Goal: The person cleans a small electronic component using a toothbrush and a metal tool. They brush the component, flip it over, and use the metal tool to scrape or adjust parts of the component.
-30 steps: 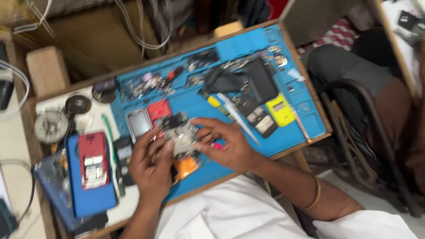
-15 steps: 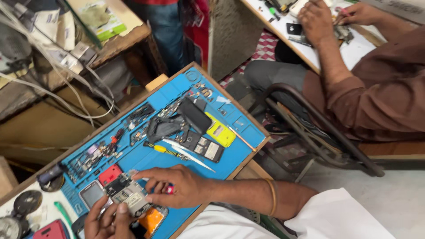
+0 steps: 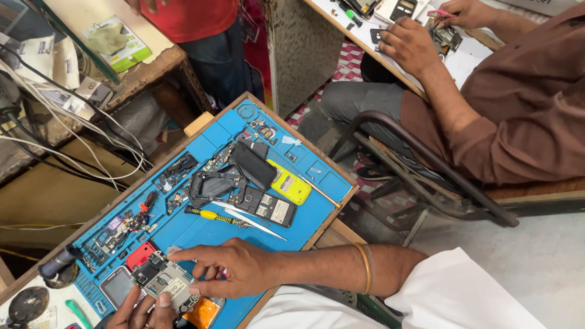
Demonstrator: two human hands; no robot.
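Observation:
A bare phone circuit board sits low over the blue repair mat, at the view's bottom left. My left hand grips its near end from below, thumb on top. My right hand, with a gold bangle on its wrist, reaches in from the right and pinches the board between forefinger and thumb. An orange phone part lies just under the board and a red one just behind it. Much of my left hand is cut off by the frame edge.
On the mat lie a yellow-handled screwdriver, tweezers, a yellow phone shell, black phone housings and small parts. A seated co-worker's hands work at another table to the right. A metal chair stands close by, and cables hang at left.
The view has swung up and right, so the mat and my hands now sit lower and further left. Both hands have stayed on the circuit board.

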